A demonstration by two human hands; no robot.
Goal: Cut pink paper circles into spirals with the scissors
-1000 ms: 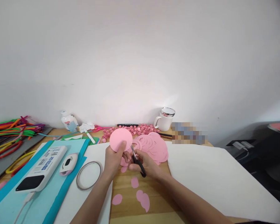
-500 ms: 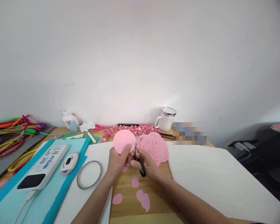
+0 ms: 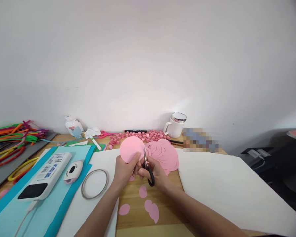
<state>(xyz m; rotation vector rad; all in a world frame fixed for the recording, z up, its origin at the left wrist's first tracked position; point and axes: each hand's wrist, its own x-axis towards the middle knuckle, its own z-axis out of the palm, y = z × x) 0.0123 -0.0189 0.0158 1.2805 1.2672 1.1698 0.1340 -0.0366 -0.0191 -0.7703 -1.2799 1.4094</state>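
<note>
The left hand (image 3: pixel 125 168) pinches a round pink paper (image 3: pixel 130 148); the right hand (image 3: pixel 159 174) grips black-handled metal scissors (image 3: pixel 151 177) by its right edge.

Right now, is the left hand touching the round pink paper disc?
Touching. Head view: the left hand holds the round pink paper disc, thumb over its lower edge.

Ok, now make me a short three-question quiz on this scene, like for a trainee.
1. What does each hand hold?
2. True or false: the handle of the white mug points toward the picture's right edge.
3. Fill in: the thin ring lies on a ____ sheet.

Key:
1. Left hand: a pink paper disc; right hand: scissors.
2. False; it points left.
3. White.
</note>
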